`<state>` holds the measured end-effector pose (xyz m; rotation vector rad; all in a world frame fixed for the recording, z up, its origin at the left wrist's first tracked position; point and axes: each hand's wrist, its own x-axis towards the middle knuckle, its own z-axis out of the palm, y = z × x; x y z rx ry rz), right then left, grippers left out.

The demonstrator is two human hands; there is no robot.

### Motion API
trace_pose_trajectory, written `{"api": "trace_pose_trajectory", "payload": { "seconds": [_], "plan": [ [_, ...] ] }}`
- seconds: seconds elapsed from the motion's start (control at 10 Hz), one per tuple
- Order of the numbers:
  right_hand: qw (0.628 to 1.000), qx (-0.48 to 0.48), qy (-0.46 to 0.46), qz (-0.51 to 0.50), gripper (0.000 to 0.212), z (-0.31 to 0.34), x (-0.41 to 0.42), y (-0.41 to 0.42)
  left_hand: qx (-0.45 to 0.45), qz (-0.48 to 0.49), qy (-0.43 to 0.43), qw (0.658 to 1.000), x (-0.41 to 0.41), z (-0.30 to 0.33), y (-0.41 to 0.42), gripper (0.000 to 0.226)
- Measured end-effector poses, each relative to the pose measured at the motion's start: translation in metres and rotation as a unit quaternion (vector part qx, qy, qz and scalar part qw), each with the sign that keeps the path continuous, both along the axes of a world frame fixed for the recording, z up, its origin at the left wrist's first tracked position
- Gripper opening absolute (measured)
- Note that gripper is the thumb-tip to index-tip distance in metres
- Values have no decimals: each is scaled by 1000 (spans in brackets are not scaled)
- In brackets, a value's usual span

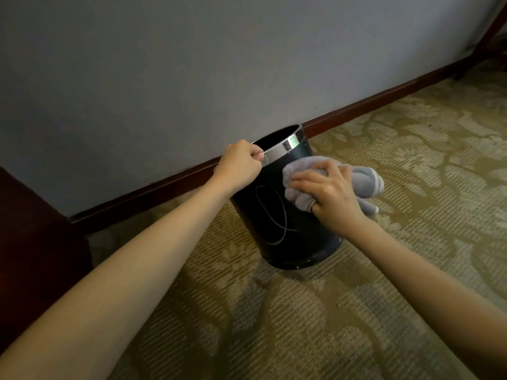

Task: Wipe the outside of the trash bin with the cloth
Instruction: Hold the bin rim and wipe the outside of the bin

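A person's two bare arms reach forward and down toward a black bin [285,215] that stands on patterned carpet [384,297], just in front of a grey wall [192,64] with a dark wooden skirting board [370,98]. The bin leans away from the person, its top toward the wall, and a shiny metal band [282,148] rings its open top.

The left hand [240,167] is curled round the near edge of that rim, gripping it to hold the bin steady. The right hand [333,196] presses a crumpled grey cloth [365,179] against the upper right side of the bin; its fingers are bent over the cloth and hold it bunched, with loose folds hanging out past the hand to the right.

A dark piece of wooden furniture [33,242] sits at the far left edge.

The main risk looks to be the bin itself. It is tilted and probably light, so a hard sideways push from the cloth could make it spin under the left hand or slide on the carpet and knock the skirting board. If the left grip slackens, the bin may tip over. The metal band may be slippery to hold. The bunched cloth touches only a small patch, so parts near the base, where pale scuffs show, and the side facing the wall could be missed unless the bin is turned.
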<state>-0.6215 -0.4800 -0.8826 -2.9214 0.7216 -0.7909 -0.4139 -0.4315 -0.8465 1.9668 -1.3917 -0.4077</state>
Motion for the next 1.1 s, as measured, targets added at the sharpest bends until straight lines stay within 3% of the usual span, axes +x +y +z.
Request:
{"api": "trace_pose_trajectory", "payload": {
  "seconds": [0.2,0.3,0.4,0.5,0.6,0.7,0.9,1.0,1.1],
  "plan": [
    [995,-22,19,94,37,-41,-21,17,-8,-8,3,1000,10,4,2,30],
    [994,-44,77,57,31,-84,-54,51,-1,-6,12,1000,12,3,4,35],
    [996,-10,79,47,38,-83,-55,54,-3,-39,30,999,2,2,5,35],
    [999,23,24,8,37,-49,-31,34,-4,-42,17,999,-9,4,1,32],
    [998,35,-49,33,34,-11,-13,6,-3,-46,-10,999,-13,6,-2,33],
    [991,23,-131,-25,28,8,2,-18,7,-53,-29,998,-18,9,-1,35],
    [951,135,-225,-161,43,-23,-3,-12,23,-53,-15,998,-11,5,-2,29],
    [927,211,-212,-226,48,-41,-22,-9,15,-46,-37,998,-14,1,0,33],
    [925,249,-161,-236,49,-52,-40,0,7,-18,-76,997,-17,-3,0,35]
  ]
}}
